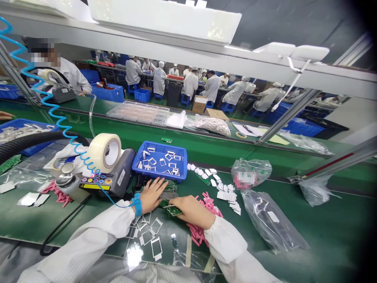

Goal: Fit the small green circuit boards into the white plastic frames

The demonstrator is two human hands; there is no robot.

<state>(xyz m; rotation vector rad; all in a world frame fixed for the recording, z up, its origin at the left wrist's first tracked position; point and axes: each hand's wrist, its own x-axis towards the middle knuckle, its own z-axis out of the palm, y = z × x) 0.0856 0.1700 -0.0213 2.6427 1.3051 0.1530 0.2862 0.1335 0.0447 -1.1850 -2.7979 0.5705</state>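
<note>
Across the green assembly bench (294, 220), a blue plastic tray (159, 161) holds white metal frames (161, 162) just beyond both hands. The left hand (151, 194), a blue wrist strap (137, 204) around it, lies spread, fingertips on a ridged dark stack (170, 190). The right hand (191, 210), fingers pressed together, touches a small green circuit board (173, 211) beside pink strips (200, 232); whether it pinches cannot be told.

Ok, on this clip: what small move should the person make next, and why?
Probably the right hand should slide the small green circuit board clear of the dark striped stack. Its fingers are on that board, which lies right against the stack, while the left hand sits open beside the stack.
</note>
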